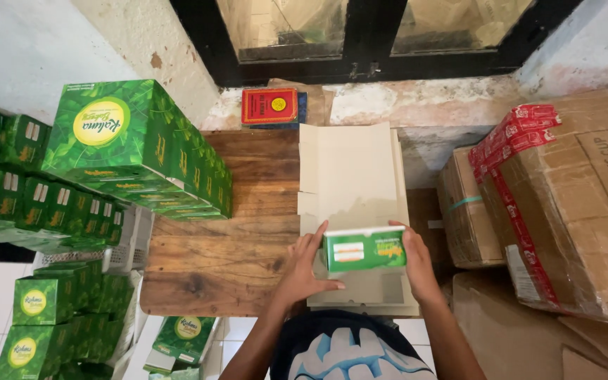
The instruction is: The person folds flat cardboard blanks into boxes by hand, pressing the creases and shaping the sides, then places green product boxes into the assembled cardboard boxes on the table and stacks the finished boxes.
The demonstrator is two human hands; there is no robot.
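left hand (302, 271) + right hand (416, 264): clasp glossy green carton (364, 248) | over flat beige cardboard (350, 176)

Wood table (248, 211): flat cardboard (350, 176), green cartons (142, 148).
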